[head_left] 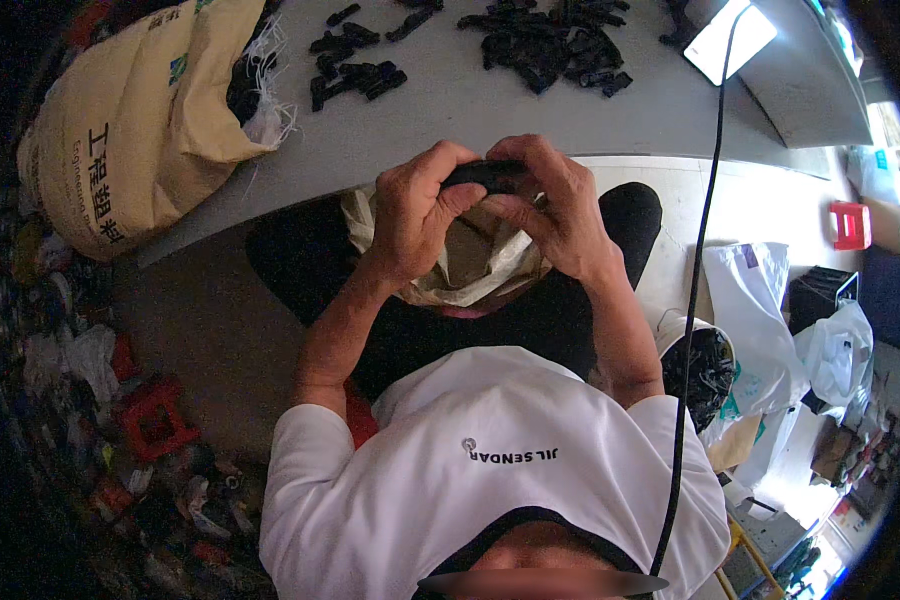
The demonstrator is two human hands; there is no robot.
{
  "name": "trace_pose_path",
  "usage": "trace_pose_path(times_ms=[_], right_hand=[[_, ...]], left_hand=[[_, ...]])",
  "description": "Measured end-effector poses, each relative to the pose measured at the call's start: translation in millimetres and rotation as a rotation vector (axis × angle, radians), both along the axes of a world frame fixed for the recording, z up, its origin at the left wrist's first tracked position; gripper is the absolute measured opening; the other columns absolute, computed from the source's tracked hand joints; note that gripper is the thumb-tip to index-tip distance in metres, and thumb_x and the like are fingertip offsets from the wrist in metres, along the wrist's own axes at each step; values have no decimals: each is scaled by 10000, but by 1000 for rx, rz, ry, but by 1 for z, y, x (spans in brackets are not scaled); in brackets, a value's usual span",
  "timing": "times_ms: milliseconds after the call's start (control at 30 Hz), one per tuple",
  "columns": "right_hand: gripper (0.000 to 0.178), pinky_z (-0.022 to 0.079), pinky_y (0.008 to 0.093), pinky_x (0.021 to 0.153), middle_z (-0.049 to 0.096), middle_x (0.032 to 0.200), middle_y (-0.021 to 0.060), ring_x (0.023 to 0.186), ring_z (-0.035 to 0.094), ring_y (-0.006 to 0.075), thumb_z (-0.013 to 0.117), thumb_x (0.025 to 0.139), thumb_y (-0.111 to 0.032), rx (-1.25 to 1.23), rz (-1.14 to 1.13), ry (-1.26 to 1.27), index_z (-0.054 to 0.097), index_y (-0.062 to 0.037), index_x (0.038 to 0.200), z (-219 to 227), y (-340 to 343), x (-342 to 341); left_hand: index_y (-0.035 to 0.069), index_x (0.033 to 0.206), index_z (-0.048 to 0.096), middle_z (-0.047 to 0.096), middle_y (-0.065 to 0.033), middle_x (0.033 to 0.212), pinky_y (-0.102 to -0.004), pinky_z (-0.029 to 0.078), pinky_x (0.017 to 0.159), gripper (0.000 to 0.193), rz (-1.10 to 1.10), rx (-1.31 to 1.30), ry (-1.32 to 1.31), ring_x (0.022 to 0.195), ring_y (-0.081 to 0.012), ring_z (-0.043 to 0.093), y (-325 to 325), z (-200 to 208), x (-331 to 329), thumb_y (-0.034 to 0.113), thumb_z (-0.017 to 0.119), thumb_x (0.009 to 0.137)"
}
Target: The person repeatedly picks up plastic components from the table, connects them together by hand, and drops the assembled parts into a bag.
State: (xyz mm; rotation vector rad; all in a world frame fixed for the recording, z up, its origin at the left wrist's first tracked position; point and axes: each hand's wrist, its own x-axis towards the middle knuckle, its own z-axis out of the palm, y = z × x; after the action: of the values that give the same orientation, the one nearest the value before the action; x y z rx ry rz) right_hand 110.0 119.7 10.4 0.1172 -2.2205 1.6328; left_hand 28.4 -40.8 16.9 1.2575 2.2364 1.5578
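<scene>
Between my two hands, just off the near edge of the grey table, is a short black part (498, 178), like a small plastic tube. My left hand (417, 205) grips its left end with thumb and curled fingers. On its other end my right hand (562, 205) closes, fingers over the top and thumb below. The fingers cover both ends, so its exact kind does not show. Below the hands a tan woven sack (460, 290) hangs open between my knees. Farther off on the table lie a smaller pile of black parts (355, 70) and a bigger pile of black parts (550, 50).
A large tan printed sack (130, 130) leans at the table's left. A bright lamp (732, 40) stands far right, with a black cable (708, 210) running down. On the right floor are a white bucket (695, 370) of black pieces, white bags (755, 320) and a red stool (850, 226).
</scene>
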Motion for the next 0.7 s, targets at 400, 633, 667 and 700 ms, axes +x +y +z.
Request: trace_pose_path(times_ms=[400, 633, 667, 700], right_hand=[[305, 469, 279, 582, 601, 759, 99, 643, 604, 218, 752, 658, -130, 203, 62, 251, 615, 27, 881, -10, -4, -5], [253, 436, 294, 552, 584, 728, 114, 597, 565, 223, 729, 694, -125, 73, 110, 144, 621, 21, 870, -33, -1, -6], [253, 436, 294, 552, 584, 728, 114, 597, 565, 223, 729, 694, -125, 74, 114, 146, 621, 21, 870, -39, -3, -7], [239, 443, 316, 558, 579, 733, 122, 609, 570, 246, 715, 707, -125, 137, 134, 99, 617, 9, 879, -45, -6, -9]], left_hand=[[7, 928, 595, 623, -134, 783, -320, 481, 638, 247, -29, 138, 126, 709, -246, 633, -12, -16, 2, 230, 635, 831], [0, 924, 601, 583, -113, 805, -346, 466, 672, 208, -103, -95, 76, 730, -243, 587, -12, -17, -9, 190, 614, 841], [0, 924, 601, 583, -113, 805, -346, 466, 672, 208, -98, -95, 78, 730, -243, 587, -12, -19, -14, 190, 614, 841], [-4, 929, 599, 570, -111, 805, -347, 460, 681, 197, -36, -102, 87, 745, -244, 578, -12, -22, -20, 171, 610, 840]])
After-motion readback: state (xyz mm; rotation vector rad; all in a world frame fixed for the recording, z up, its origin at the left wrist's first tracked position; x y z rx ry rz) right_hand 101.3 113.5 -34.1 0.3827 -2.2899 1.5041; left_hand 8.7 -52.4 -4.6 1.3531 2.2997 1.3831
